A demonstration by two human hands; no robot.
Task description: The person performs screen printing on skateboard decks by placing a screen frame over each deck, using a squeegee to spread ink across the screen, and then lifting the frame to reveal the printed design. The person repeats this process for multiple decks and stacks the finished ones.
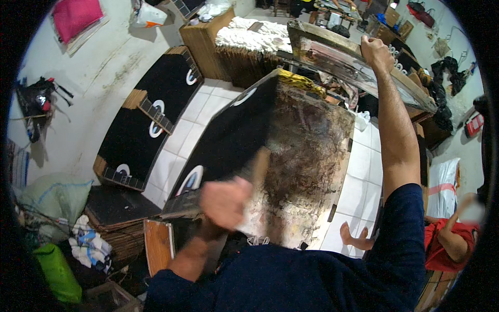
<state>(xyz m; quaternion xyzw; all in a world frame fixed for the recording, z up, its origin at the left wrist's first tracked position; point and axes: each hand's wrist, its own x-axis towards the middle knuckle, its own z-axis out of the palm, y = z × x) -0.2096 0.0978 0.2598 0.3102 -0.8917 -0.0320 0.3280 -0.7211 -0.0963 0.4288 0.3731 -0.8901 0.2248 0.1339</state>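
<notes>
A wooden screen-printing frame (343, 65) stands tilted up at the far side of the stained work board (306, 156). My right hand (378, 53) is closed over its upper rail, arm stretched forward. A black sheet (228, 135) with white oval prints lies slanted across the board's left part. My left hand (226, 203) is smeared by motion but looks closed at the sheet's near right corner. A blurred tan strip (260, 166), perhaps the sheet's brown edge, rises beside that hand. The fingertips of the left hand cannot be made out.
To the left, black printed sheets (143, 122) lie in a row with slatted strips across them. Brown stacks (208, 44) stand at the back. Sacks and cloths (91, 242) crowd the near left. A person in red (449, 242) sits at the right, feet by the board.
</notes>
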